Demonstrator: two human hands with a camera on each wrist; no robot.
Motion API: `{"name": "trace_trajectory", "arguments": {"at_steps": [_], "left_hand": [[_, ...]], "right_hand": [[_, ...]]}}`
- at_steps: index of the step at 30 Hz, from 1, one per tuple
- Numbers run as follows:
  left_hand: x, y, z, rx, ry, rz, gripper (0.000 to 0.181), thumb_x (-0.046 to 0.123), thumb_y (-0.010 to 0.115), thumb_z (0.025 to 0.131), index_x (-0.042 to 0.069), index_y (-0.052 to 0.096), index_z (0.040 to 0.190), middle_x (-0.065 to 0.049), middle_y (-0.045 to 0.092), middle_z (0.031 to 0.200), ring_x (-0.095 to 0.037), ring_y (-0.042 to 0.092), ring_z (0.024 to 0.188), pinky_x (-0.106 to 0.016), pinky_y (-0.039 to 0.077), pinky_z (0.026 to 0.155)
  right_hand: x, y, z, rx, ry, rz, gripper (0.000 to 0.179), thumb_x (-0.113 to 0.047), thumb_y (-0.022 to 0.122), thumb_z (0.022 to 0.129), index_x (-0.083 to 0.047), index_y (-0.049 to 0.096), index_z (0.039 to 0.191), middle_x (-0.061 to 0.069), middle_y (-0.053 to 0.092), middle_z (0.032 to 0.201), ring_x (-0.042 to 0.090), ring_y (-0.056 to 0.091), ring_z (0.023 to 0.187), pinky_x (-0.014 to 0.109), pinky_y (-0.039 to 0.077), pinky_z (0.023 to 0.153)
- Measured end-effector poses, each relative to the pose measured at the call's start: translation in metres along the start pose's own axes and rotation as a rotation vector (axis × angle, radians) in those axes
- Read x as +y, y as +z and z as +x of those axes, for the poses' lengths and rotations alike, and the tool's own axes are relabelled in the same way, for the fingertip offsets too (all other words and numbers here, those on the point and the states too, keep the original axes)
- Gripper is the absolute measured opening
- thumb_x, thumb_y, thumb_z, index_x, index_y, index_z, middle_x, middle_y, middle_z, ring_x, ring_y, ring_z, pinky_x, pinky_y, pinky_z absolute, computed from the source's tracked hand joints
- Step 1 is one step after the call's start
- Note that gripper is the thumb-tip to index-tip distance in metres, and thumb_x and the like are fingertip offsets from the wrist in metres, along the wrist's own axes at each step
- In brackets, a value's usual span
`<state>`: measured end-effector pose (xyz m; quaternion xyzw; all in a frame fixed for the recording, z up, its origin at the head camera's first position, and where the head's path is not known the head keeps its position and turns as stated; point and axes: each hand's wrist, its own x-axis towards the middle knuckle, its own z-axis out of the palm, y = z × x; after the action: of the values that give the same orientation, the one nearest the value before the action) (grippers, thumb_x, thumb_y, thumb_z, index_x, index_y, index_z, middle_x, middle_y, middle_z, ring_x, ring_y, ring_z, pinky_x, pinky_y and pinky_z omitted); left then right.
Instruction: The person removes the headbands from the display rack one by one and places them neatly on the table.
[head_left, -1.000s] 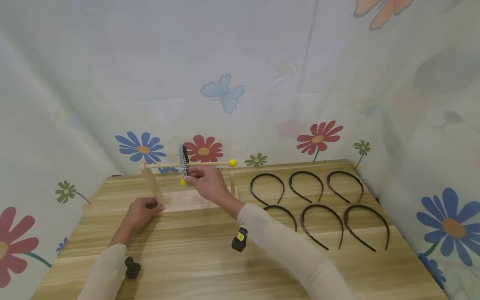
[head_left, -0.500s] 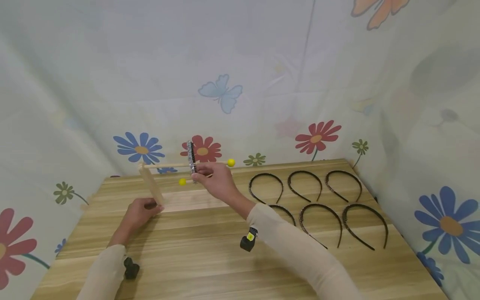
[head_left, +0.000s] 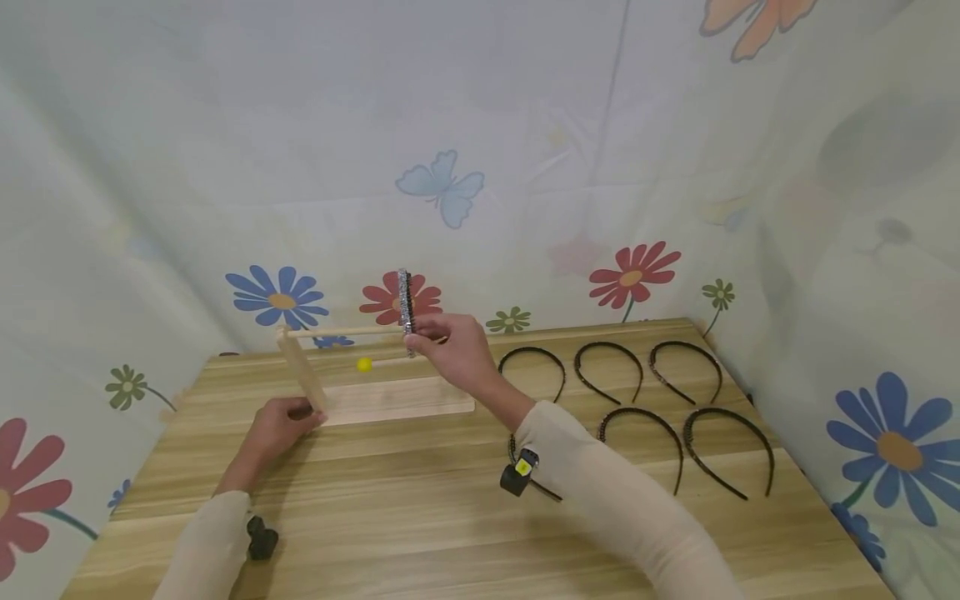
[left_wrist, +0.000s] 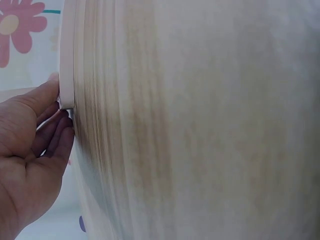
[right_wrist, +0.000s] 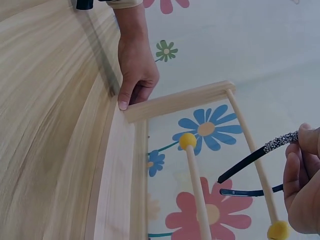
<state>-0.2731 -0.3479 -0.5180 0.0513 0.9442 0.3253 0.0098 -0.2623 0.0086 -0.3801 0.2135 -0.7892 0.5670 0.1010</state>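
Note:
A black headband [head_left: 406,300] covered in silver glitter is pinched between the thumb and fingers of my right hand [head_left: 459,348]. In the right wrist view, the upper rod of a wooden rack [right_wrist: 180,101] passes between the headband's two ends. Two rods with yellow balls on their tips belong to this rack; the right hand hides the upper ball in the head view. My left hand [head_left: 276,429] pinches the left end of the rack's flat base [head_left: 397,402], beside the upright post. In the left wrist view, its thumb and fingers [left_wrist: 60,140] meet at the base's corner.
Several dark headbands [head_left: 609,344] lie in two rows on the right of the wooden table [head_left: 390,525]. My right forearm partly covers one in the front row. A flower-printed cloth [head_left: 517,242] hangs behind and at the sides.
My right hand has moved right and slightly up along the upper rod with the headband, past the lower yellow ball, covering the upper one. My left hand has stayed on the base.

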Motion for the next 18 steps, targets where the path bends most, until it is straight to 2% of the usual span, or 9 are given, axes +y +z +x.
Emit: {"name": "trace_trajectory", "arguments": {"at_steps": [8, 14, 18], "left_hand": [[-0.001, 0.001, 0.000, 0.010, 0.013, 0.000, 0.043, 0.026, 0.072, 0.098, -0.006, 0.068, 0.126, -0.025, 0.070, 0.123, -0.042, 0.065, 0.116, -0.055, 0.053, 0.093], [-0.001, 0.001, 0.000, 0.008, 0.000, -0.001, 0.044, 0.027, 0.072, 0.098, -0.006, 0.067, 0.127, -0.025, 0.069, 0.124, -0.042, 0.065, 0.115, -0.054, 0.053, 0.092], [-0.001, 0.001, 0.001, 0.008, -0.001, -0.001, 0.045, 0.028, 0.072, 0.098, -0.006, 0.067, 0.127, -0.025, 0.069, 0.124, -0.041, 0.065, 0.115, -0.054, 0.054, 0.092]], "right_hand": [[0.001, -0.017, -0.002, 0.012, 0.022, 0.025, 0.023, -0.021, 0.078, 0.093, -0.009, 0.078, 0.113, 0.003, 0.078, 0.101, 0.012, 0.072, 0.088, 0.026, 0.056, 0.065], [0.001, -0.029, -0.003, 0.049, 0.024, -0.033, 0.028, -0.021, 0.079, 0.092, -0.006, 0.076, 0.116, 0.006, 0.078, 0.098, 0.020, 0.072, 0.091, 0.025, 0.055, 0.064], [0.002, -0.037, -0.004, 0.067, 0.019, -0.048, 0.028, -0.020, 0.079, 0.092, -0.005, 0.076, 0.115, 0.006, 0.078, 0.097, 0.018, 0.072, 0.090, 0.026, 0.056, 0.066]]}}
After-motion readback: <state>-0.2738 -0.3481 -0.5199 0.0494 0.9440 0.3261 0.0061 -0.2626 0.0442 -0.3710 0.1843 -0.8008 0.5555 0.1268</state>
